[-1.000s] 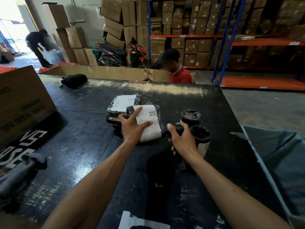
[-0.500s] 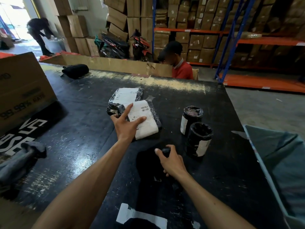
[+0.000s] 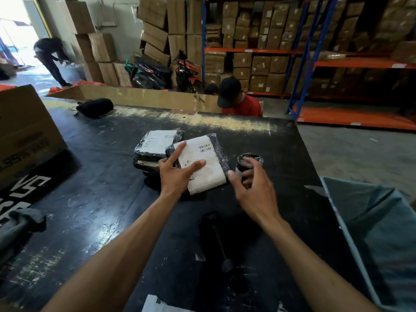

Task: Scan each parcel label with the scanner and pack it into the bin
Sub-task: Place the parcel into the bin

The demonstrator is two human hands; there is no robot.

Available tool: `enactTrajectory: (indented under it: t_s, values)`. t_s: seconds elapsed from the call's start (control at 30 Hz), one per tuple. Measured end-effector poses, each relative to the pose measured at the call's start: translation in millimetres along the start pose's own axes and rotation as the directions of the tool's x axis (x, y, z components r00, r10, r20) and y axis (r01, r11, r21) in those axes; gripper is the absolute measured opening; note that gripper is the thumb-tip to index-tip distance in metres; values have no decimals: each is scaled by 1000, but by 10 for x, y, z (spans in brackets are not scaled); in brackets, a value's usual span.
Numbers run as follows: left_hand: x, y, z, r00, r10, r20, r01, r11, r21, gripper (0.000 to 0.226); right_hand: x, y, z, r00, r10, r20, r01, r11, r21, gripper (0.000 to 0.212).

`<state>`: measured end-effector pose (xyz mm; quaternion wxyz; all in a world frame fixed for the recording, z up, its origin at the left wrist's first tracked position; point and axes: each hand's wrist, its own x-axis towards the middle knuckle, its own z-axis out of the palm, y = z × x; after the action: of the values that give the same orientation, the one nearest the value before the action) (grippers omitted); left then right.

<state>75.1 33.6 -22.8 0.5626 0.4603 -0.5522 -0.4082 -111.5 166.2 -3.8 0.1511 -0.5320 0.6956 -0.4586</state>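
Parcel (image 3: 203,164) in black wrap lies on the black table (image 3: 94,176) in front of me, its white label up, resting partly on a small stack of other wrapped parcels (image 3: 155,146) to its left. The barcode at the label's far corner shows, but the print is too small to read. My left hand (image 3: 177,174) covers the label's near-left part: index finger stretched along the left edge, thumb flat across the paper, the other fingers tucked at the parcel's side, so I cannot tell whether they grip under it. My right hand (image 3: 252,190) hovers just beside the parcel's right edge, fingers spread and loosely curled, holding nothing; its thumb tip sits near the parcel's corner. Behind those fingers stands a black wrapped cylinder (image 3: 247,163), mostly hidden, only its crumpled top clear. Nearer me, a dark scanner (image 3: 219,242) lies on the table, hard to make out against the black surface. A blue-grey bin (image 3: 371,233) is cut off at the right edge. A cardboard box (image 3: 24,131) stands at far left, cropped, and a person in a red shirt (image 3: 240,102) sits past the table's far edge.
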Motion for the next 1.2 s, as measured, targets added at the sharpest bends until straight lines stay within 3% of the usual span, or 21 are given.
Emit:
enactTrajectory:
  t_s: [0.13,0.33,0.53,0.63,0.8,0.87,0.93,1.0,1.2]
  values:
    - [-108,247,506,992,51,117,-48,998,-27,80,323,111,-433,998,-28,53,20,989,144,62]
    - [-412,536,1524,952,76,297,-75,997,-16,65,596,630,-1201,995,-29,92,17,992,127,81]
    - [-793,622,2793,875,38,483,-40,999,-6,41,608,1461,-2086,999,9,-34,1,964,265,84]
    - [-964,576,3420,798,-77,598,26,995,93,53,610,2030,-2475,993,90,-82,-59,944,325,83]
    - [-1325,108,4255,704,-138,697,14,983,180,71,518,3088,-2873,961,270,-64,-226,896,381,82]
    - [-1428,-211,4468,717,-222,661,-88,912,401,70,464,3508,-2916,937,346,-49,-306,879,365,85]
    - [-1512,-513,4583,672,-248,698,-360,714,601,67,411,3908,-2888,904,427,-15,-397,854,337,88]
    - [-1574,-761,4634,635,-254,729,-537,533,653,72,373,4290,-2790,866,500,29,-484,820,305,91]
    - [-1570,-960,4697,708,-192,679,-569,414,711,69,455,5041,-2162,775,613,156,-631,732,258,96]
